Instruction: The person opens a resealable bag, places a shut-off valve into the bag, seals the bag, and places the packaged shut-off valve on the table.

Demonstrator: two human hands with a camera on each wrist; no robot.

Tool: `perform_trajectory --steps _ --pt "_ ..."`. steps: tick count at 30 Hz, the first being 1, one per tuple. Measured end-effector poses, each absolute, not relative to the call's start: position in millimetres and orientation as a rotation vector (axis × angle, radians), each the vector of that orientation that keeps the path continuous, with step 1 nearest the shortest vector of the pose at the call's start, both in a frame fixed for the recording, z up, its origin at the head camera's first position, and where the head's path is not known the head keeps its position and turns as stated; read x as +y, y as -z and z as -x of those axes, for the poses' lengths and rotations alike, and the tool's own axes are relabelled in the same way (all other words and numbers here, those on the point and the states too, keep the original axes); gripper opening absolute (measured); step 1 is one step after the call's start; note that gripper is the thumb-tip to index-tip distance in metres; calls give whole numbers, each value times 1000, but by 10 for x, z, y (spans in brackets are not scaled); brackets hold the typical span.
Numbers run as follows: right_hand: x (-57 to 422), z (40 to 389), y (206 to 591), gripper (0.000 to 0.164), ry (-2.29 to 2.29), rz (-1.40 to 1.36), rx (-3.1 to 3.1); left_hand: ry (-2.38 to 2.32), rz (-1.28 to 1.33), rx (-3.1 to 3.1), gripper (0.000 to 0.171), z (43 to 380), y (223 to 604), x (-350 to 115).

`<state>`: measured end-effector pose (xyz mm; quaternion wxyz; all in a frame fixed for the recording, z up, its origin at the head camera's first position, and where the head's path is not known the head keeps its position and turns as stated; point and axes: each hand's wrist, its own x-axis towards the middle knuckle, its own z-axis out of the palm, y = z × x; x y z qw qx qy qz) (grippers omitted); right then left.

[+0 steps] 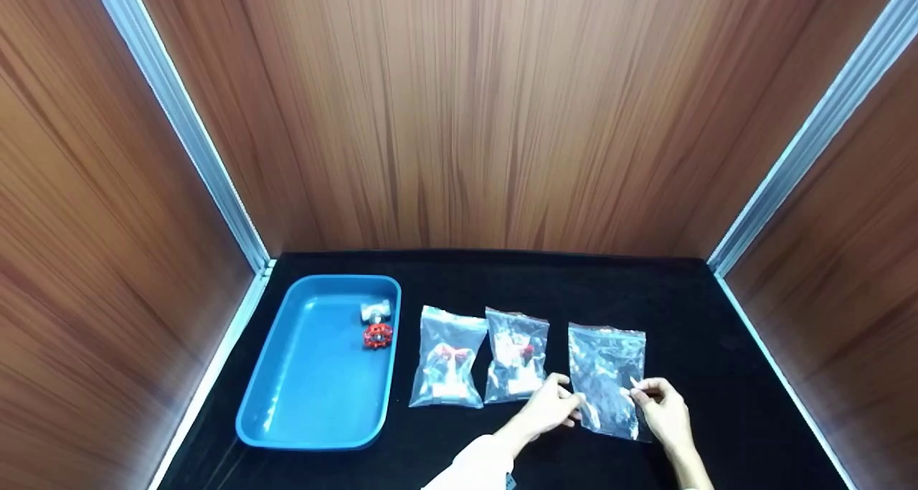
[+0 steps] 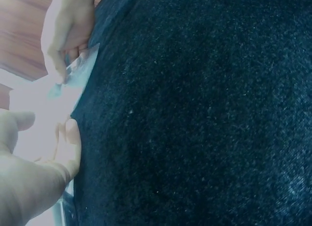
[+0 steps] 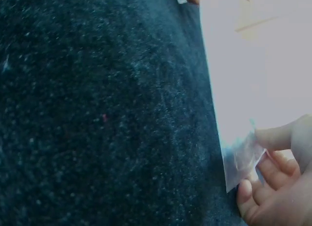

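A flat, clear zip-lock bag [image 1: 607,368] lies on the black cloth at the right, its zip end away from me. My right hand [image 1: 664,412] pinches its right edge between thumb and fingers; the right wrist view shows the bag's corner [image 3: 239,170] by that hand [image 3: 282,182]. At the bag's lower left edge is my left hand [image 1: 549,410], fingertips right at the plastic. In the left wrist view the left hand's [image 2: 39,167] thumb and fingers stand apart, beside the overexposed bag [image 2: 80,82].
Two zip-lock bags, a left one [image 1: 448,361] and a middle one [image 1: 518,354], each hold red and whitish parts. Left of them stands a blue tray [image 1: 315,389] with a red-handwheel valve [image 1: 377,332] inside. Wood-grain walls [image 1: 459,117] enclose the cloth-covered surface [image 1: 717,375].
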<state>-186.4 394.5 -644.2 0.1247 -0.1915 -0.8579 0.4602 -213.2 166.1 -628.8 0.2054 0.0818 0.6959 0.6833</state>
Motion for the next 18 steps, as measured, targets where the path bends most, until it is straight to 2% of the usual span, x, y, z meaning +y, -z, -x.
perform_trajectory --steps 9,18 --pt "3821 1933 6389 11 -1598 421 -2314 -2063 -311 1829 18 2225 6248 1517" --pt "3699 1983 6300 13 -1715 270 -2239 -2153 -257 1855 25 2376 6115 1351"
